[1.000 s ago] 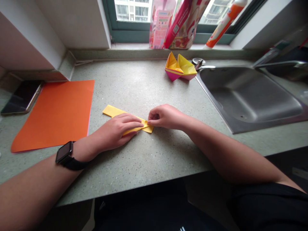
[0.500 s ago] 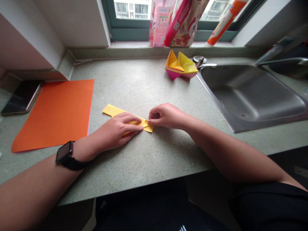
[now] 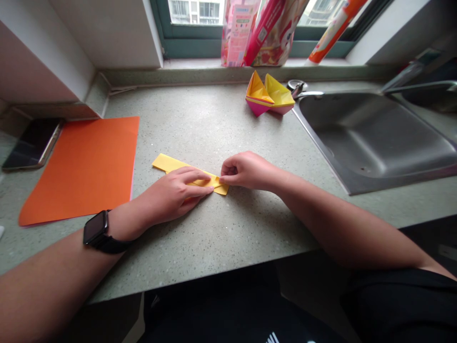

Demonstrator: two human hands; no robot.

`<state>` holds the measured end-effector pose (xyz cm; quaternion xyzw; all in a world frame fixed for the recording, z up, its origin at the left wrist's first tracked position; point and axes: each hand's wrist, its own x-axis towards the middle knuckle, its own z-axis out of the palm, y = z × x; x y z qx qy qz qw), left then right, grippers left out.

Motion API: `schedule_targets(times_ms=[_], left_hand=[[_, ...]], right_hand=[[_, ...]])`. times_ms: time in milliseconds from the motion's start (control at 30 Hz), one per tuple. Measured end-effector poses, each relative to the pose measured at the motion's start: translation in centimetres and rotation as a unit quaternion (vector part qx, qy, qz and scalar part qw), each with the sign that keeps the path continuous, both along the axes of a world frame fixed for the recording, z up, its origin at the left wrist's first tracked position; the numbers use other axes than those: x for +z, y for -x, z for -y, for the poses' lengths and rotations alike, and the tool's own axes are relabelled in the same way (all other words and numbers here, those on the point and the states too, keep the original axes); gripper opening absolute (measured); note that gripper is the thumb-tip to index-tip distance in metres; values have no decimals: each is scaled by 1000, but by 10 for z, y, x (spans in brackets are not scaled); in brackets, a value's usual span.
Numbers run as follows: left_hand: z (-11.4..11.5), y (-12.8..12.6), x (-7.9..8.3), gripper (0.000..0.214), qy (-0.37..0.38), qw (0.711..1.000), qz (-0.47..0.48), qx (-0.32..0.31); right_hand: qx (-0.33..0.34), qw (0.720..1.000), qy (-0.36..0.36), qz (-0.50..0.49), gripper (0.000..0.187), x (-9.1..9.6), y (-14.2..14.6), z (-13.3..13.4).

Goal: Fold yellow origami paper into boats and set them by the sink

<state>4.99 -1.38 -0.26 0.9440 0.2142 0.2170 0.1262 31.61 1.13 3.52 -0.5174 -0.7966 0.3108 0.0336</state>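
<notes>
Two origami boats sit beside a stainless steel sink.

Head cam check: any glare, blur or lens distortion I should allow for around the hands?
Head view: the wide lens slants the counter edge; the window is overexposed; the sink shows a dull sheen; soft shadows lie under the left hand and right hand; the yellow paper looks sharp, with no motion blur.

Head camera faces forward, down; close above left hand, right hand; edges possibly warped.
</notes>
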Motion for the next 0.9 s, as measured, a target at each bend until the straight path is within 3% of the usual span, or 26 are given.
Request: schedule_targets(times_ms=[300,900], left_hand=[[5,-6,5,25,-19,1000,-11,3],[10,-8,4,43,-42,989,-139,31]], right_hand=[[-4,1000,0,23,15,2,2,0],[10,1000,10,27,19,3,-1,-3]])
